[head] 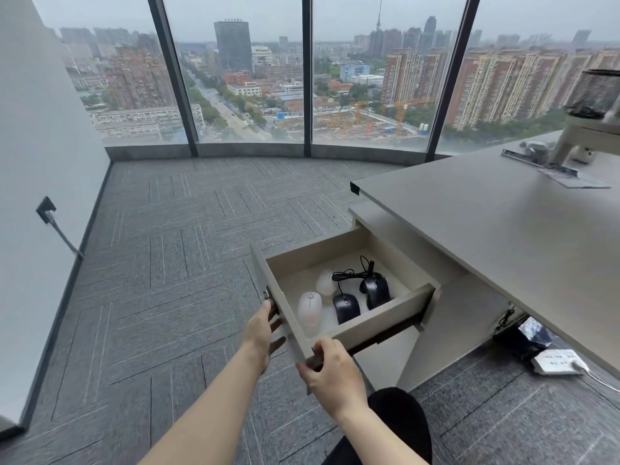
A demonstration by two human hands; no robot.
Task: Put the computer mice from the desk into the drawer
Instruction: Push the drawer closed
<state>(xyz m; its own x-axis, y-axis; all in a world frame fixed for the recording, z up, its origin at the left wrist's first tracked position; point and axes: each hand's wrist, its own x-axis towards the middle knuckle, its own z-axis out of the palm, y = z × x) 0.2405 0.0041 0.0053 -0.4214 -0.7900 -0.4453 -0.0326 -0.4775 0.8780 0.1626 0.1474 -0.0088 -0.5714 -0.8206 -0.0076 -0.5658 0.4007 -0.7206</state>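
The drawer (385,325) under the grey desk (503,229) stands pulled out. Inside it lie two white mice, one near the front (309,307) and one further back (325,281), and two black wired mice (346,307) (377,292) with tangled cables. My left hand (263,327) rests flat against the outer face of the drawer front, fingers spread. My right hand (330,365) grips the near corner of the drawer front.
A white power strip (557,362) and a black box lie on the carpet under the desk. A mesh pen holder (595,94) and a monitor stand sit at the desk's far right. Open carpet stretches left toward the window wall.
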